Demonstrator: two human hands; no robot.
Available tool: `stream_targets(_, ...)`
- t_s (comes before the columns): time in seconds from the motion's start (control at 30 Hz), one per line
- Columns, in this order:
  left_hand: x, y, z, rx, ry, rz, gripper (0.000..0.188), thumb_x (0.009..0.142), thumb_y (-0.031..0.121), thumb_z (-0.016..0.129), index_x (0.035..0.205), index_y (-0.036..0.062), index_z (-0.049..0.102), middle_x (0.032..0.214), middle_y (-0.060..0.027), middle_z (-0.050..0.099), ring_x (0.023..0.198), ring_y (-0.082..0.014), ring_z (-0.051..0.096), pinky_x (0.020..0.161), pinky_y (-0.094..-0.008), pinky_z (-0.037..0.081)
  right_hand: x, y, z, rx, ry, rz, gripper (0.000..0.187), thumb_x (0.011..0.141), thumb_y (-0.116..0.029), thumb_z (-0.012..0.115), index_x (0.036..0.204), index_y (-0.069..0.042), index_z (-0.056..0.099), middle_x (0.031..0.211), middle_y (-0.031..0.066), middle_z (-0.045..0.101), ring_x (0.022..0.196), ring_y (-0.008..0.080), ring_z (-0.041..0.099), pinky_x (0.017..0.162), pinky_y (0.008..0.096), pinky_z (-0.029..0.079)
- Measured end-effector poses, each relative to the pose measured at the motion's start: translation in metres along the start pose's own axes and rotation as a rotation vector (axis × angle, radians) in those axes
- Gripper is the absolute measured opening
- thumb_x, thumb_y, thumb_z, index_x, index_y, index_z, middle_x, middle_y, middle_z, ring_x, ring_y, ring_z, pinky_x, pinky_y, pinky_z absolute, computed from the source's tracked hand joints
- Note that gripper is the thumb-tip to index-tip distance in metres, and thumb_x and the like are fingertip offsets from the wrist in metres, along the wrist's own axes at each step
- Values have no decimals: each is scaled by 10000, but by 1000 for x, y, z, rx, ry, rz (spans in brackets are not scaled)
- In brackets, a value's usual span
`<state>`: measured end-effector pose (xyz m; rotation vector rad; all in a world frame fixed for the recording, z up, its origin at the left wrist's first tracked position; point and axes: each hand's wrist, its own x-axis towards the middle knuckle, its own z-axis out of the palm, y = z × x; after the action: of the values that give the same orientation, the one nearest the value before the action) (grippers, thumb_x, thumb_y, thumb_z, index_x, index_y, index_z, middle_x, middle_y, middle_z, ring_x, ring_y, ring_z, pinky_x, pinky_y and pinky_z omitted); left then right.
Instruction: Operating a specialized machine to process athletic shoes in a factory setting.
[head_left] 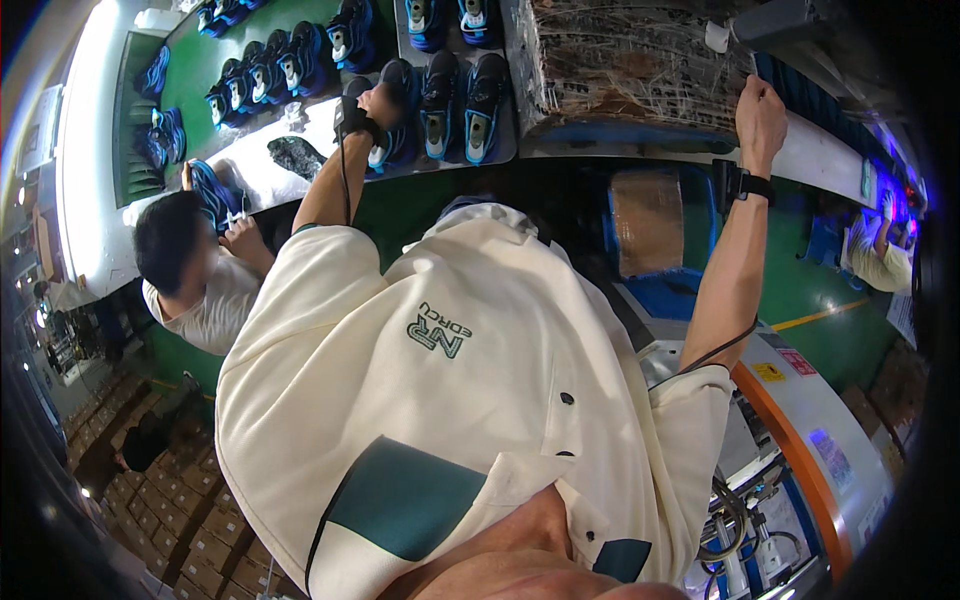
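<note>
Where the left hand (378,108) is resting: on a dark, blue-trimmed shoe (404,140) at the left edge of a grey tray (508,140).
Grip: the left fingers are blurring into the shoe and the right ones are lying bent inward, so I cannot tell whether either hand is pinching anything.
Right hand (761,120): it is resting just beside the right end of a film-wrapped brown block (620,70), well apart from the left.
Tray shoes (438,110): they are standing side by side, right of the handled one, with two more beyond.
Shoe rows (300,60): others are standing on the green desk (200,60), left of the tray.
Progress: the tray shoes are looking settled, I judge; the one at the left hand is still needing attention, and nothing is showing how many are remaining.
Co-worker (170,245): someone at the left is handling something blue (210,195).
</note>
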<state>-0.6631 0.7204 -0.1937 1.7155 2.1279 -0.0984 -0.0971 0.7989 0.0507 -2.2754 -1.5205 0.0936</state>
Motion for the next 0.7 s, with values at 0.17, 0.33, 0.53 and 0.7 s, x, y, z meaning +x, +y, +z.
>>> stream_targets(0.17, -14, 31, -2, 212, -85, 54, 422, 744, 273, 702, 1082, 31, 631, 994, -239, 700, 965, -410, 687, 827, -507, 553, -1, 1, 1, 21, 35, 5, 476, 947, -482, 444, 1135, -148, 724, 1126, 213, 688, 1082, 447, 619, 921, 504, 483)
stream_targets(0.33, -9, 31, -19, 44, 46, 104, 506, 789, 344, 708, 1185, 38, 634, 1143, -260, 660, 1110, -423, 622, 926, -476, 508, 1, 3, 3, 29, 29, 30, 471, 941, -481, 453, 1137, -152, 727, 1125, 208, 690, 1081, 434, 623, 934, 487, 480)
stream_targets(0.53, -16, 66, 11, -512, -47, 285, 573, 812, 377, 731, 1294, 97, 600, 1337, -218, 579, 1175, -378, 600, 971, -435, 496, 0, 2, 3, 37, 60, 60, 466, 929, -488, 485, 1153, -156, 723, 1134, 196, 689, 1082, 423, 624, 936, 469, 479)
stream_targets(0.7, -37, 71, 29, -339, 50, 237, 559, 738, 223, 741, 1281, 186, 615, 1498, -203, 428, 1188, -422, 579, 1001, -447, 493, -4, 1, 0, 61, 32, 73, 455, 924, -488, 505, 1137, -153, 727, 1122, 197, 691, 1076, 419, 627, 925, 467, 484)
